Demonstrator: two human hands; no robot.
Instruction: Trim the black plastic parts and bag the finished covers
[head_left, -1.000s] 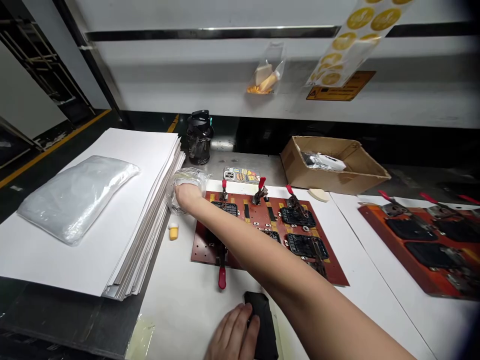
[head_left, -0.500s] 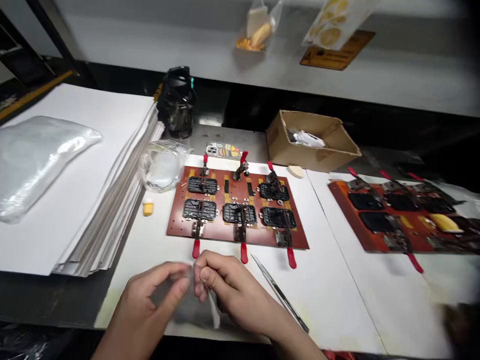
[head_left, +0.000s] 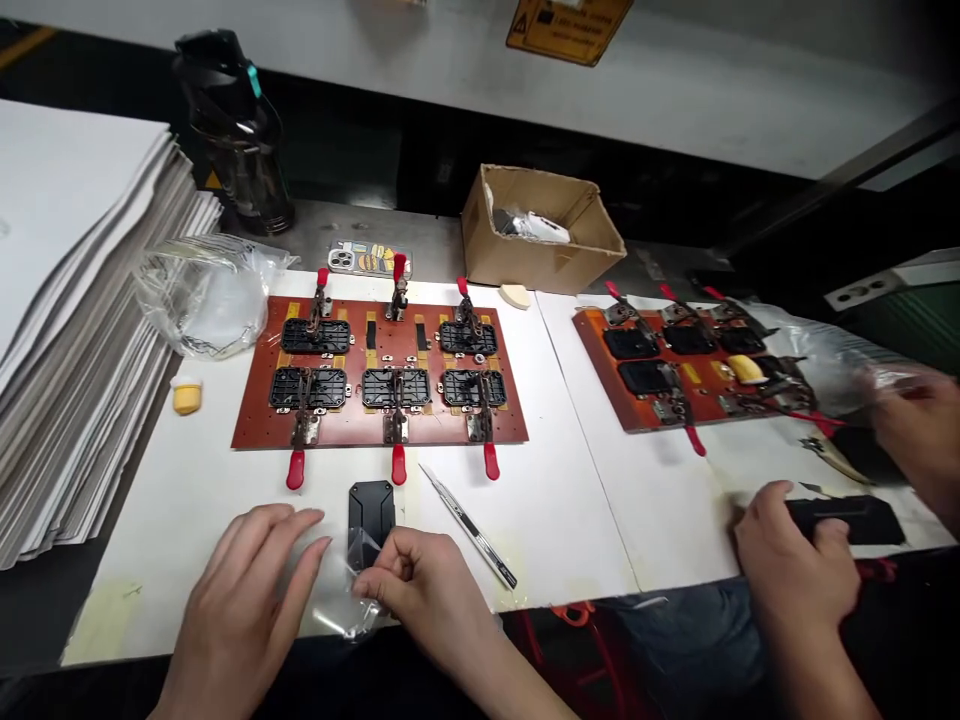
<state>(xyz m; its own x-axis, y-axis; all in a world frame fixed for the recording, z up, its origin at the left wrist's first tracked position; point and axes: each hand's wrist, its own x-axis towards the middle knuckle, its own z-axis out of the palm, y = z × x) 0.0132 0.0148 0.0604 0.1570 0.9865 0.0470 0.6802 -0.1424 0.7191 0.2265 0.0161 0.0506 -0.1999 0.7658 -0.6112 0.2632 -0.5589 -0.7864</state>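
White-covered surface (head_left: 551,500): flanked at its left edge by a paper stack (head_left: 105,330), with a cardboard box (head_left: 525,262) placed at the rear.
Black piece (head_left: 370,505): laid near the front edge, left of centre; its near end was overlapped by clear film (head_left: 356,612).
Right hand (head_left: 424,570): thumb and forefinger were pinched together on the film; whether the black piece was also touched could not be told.
Left hand (head_left: 244,575): held beside the film, fingers gently curved and parted from the thumb, with nothing gripped.
Clamp board (head_left: 352,425): set farther back, five dark parts held on it.
Knife (head_left: 471,530): laid aslant between board and front edge.
Just changed: the fingertips, brought together half a second earlier, had been parted, so the film seemed to be left to the right hand alone.
Against one second earlier: the black piece, then covered by the left hand, was released; the right arm was withdrawn from the plastic bag (head_left: 214,315) near the left edge; a co-worker's hands (head_left: 802,570) were brought into view.
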